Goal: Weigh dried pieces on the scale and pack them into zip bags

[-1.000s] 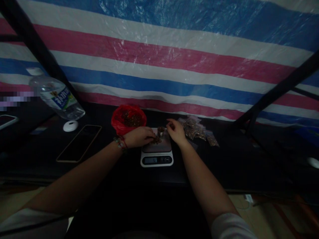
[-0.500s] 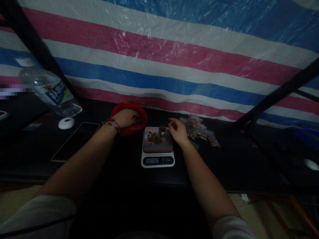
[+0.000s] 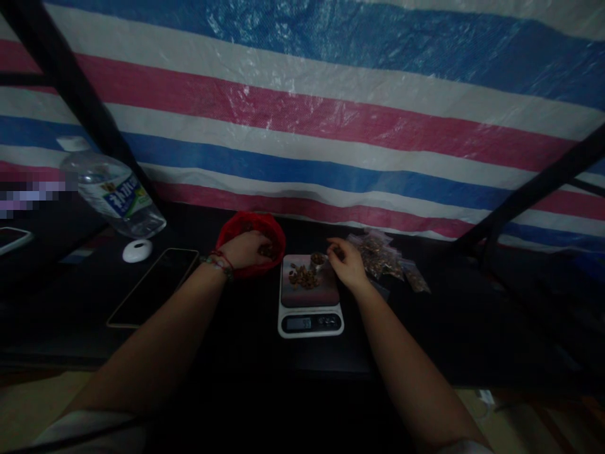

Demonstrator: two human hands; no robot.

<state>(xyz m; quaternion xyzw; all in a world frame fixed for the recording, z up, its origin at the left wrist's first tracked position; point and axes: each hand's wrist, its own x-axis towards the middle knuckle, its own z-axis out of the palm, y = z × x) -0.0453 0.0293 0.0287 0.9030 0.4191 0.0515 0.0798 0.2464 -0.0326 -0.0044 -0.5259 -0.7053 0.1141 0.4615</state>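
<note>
My left hand [image 3: 246, 249] reaches into a red plastic bag [image 3: 280, 232] holding small brown dried pieces [image 3: 267, 250]. Its fingers curl down among them, and what they pinch is hidden. A digital kitchen scale [image 3: 309, 308] stands right of the bag, its display lit. On its platform lies a loose heap of brown pieces [image 3: 302, 277], beside a small cup [image 3: 317, 260] filled with similar ones. My right hand [image 3: 347, 261] hovers at the platform's right edge, close to the cup, fingers loosely bent and apart; I make out nothing held in them.
Several filled clear zip bags [image 3: 380, 255] lie right of my right hand. To the left are a phone [image 3: 154, 287], a white rounded case [image 3: 137, 251] and a leaning water bottle [image 3: 113, 192]. Striped plastic sheeting [image 3: 302, 126] hangs behind the black table, with dark slanted bars at both sides.
The whole view has shifted, so things sit slightly lower and further right. My left hand stays in the red bag, its fingers slightly shifted. My right hand remains beside the cup.
</note>
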